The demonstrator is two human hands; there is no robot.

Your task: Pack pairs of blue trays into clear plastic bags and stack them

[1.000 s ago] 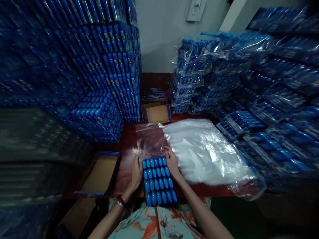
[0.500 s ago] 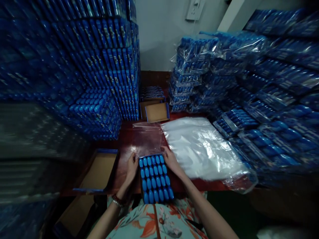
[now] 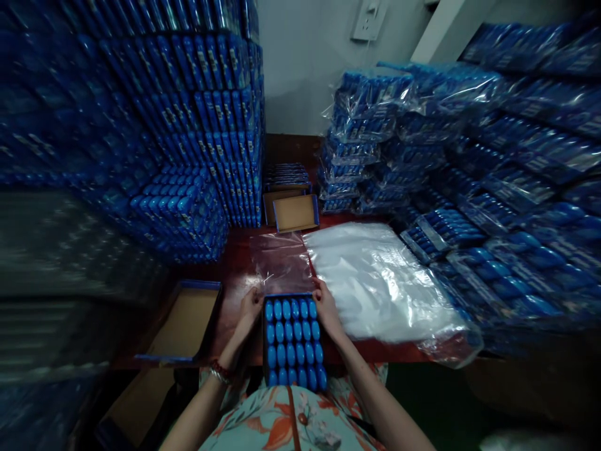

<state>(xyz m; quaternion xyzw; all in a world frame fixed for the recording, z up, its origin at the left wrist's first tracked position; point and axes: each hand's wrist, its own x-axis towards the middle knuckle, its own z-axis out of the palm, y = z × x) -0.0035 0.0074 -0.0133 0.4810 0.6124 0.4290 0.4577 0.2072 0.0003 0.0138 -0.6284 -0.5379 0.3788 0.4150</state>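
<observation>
A tray of blue oval items (image 3: pixel 293 341) sits at the near edge of the red-brown table (image 3: pixel 235 275), right in front of me. My left hand (image 3: pixel 247 313) grips the tray's far left corner together with the mouth of a clear plastic bag (image 3: pixel 279 266) lying just beyond it. My right hand (image 3: pixel 325 311) holds the far right corner of the tray, fingers curled on the bag's edge. The tray's far end touches the bag's opening; I cannot tell whether it is inside.
A stack of clear bags (image 3: pixel 380 282) lies right of the tray. An empty cardboard tray (image 3: pixel 185 326) sits to the left, another (image 3: pixel 295 213) at the back. Tall stacks of blue packs (image 3: pixel 178 125) fill the left; wrapped packs (image 3: pixel 469 175) pile on the right.
The tray and both hands have shifted slightly toward me and the bag's mouth has flattened out in front of the tray. The view has tilted a little.
</observation>
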